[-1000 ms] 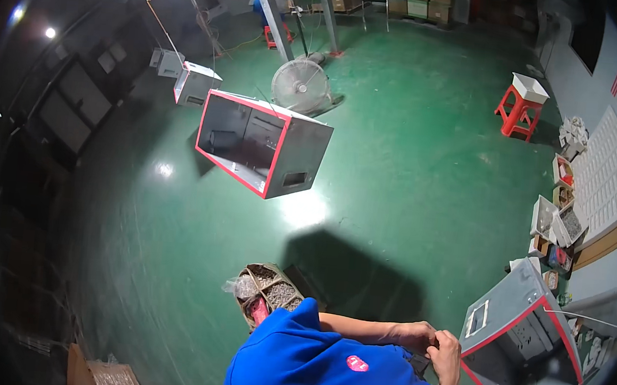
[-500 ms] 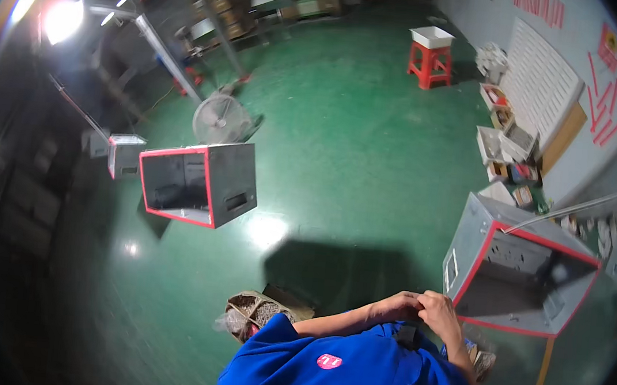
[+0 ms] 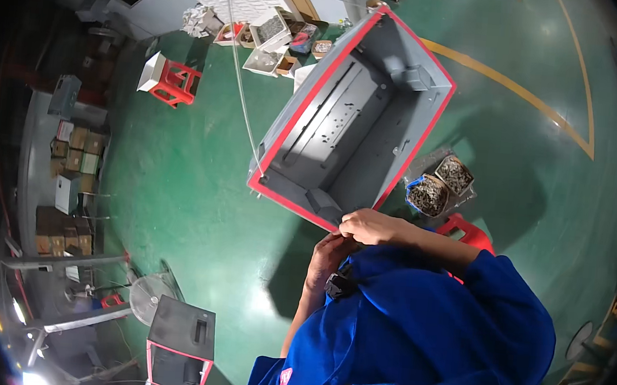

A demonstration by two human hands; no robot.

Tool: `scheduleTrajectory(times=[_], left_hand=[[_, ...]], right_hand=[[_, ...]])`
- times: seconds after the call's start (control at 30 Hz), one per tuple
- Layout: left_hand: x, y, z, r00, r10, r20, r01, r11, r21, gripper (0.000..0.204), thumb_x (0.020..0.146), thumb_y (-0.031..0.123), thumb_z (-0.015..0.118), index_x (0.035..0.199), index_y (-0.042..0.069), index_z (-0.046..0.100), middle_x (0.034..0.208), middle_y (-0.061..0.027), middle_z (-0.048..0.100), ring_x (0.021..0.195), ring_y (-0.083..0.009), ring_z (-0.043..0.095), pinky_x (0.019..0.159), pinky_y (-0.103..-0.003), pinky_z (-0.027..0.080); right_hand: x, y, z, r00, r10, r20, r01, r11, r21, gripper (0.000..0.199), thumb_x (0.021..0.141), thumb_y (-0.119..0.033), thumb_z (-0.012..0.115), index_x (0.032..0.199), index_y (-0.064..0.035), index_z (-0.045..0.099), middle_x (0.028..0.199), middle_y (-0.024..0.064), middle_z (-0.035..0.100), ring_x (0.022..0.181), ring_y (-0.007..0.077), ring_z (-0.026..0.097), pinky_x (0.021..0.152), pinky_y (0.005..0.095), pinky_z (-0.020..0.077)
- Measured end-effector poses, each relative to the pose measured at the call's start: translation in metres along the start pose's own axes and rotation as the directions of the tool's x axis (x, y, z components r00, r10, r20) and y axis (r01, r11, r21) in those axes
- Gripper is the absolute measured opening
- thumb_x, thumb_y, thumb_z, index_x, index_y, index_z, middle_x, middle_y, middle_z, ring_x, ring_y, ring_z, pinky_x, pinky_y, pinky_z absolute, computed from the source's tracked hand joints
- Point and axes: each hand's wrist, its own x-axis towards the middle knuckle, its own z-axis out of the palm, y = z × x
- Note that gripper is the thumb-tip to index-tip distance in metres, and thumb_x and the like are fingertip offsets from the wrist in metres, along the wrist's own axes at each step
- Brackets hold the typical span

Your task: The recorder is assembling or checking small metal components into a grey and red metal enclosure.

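Note:
A grey metal box [image 3: 358, 123] with a red-edged open front is before me, tilted, its bare inside showing holes and slots. At its lower front corner both of my hands come together. My right hand [image 3: 368, 225] has its fingers curled in a pinch at the red edge. Just below it my left hand [image 3: 326, 258] is bent with its fingertips up against the right one. Whatever sits between the fingers is hidden or too small to name. A pale thin line [image 3: 238, 76] runs down to the box's left corner.
Two open bags of small grey pieces [image 3: 429, 196] sit right of the box, near a red stool [image 3: 470, 232]. Another red stool bears a white basin [image 3: 152, 72]. Crates [image 3: 270, 31] line the wall. A second grey box [image 3: 183, 328] and a fan [image 3: 152, 296] stand lower left.
My view has turned to the right, so the red-edged box now lies straight ahead. My hands, earlier together in front of my body, now meet at the box's lower corner.

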Motion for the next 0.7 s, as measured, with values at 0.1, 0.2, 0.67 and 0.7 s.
scheduleTrajectory(times=[0.1,0.2,0.67,0.7], left_hand=[[0.020,-0.004,-0.009,0.995,0.042,-0.092,-0.045,0.999,-0.025,0.028,0.090,0.014,0.049,0.114,-0.001,0.055,0.103,-0.0119,0.061,0.096,-0.0216,0.060,0.087,-0.033,0.047],[0.024,-0.008,-0.023,0.978,-0.036,-0.207,0.019,0.996,-0.087,0.026,0.091,0.015,0.048,0.109,-0.001,0.058,0.091,-0.0093,0.061,0.085,-0.0175,0.059,0.078,-0.030,0.049],[0.022,-0.021,-0.006,0.875,0.043,-0.483,-0.046,0.999,0.005,0.029,0.091,0.025,0.054,0.101,-0.002,0.059,0.063,0.0012,0.038,0.061,-0.0106,0.039,0.056,-0.025,0.032],[0.022,-0.020,-0.003,0.851,0.061,-0.521,-0.049,0.998,0.036,0.030,0.091,0.026,0.054,0.100,-0.002,0.059,0.063,0.0015,0.037,0.061,-0.0106,0.039,0.056,-0.025,0.032]], right_hand=[[-0.017,0.018,-0.016,0.999,0.014,-0.048,-0.012,0.999,0.038,0.006,0.073,-0.005,0.059,0.079,-0.0028,0.057,0.080,0.0120,0.057,0.079,0.0306,0.059,0.068,0.0389,0.0469],[-0.035,0.040,-0.030,0.993,0.036,-0.110,-0.032,0.999,0.042,0.006,0.072,-0.005,0.060,0.078,-0.0027,0.058,0.079,0.0110,0.057,0.078,0.0287,0.059,0.068,0.0376,0.0469],[-0.087,0.152,-0.169,0.807,0.321,-0.495,-0.033,0.862,0.506,0.007,0.080,-0.005,0.063,0.081,0.0014,0.060,0.077,0.0090,0.066,0.067,0.0158,0.063,0.061,0.0284,0.0493],[-0.087,0.161,-0.180,0.789,0.353,-0.502,-0.018,0.831,0.555,0.008,0.081,-0.006,0.062,0.081,0.0017,0.060,0.076,0.0082,0.066,0.065,0.0140,0.062,0.060,0.0276,0.0491]])
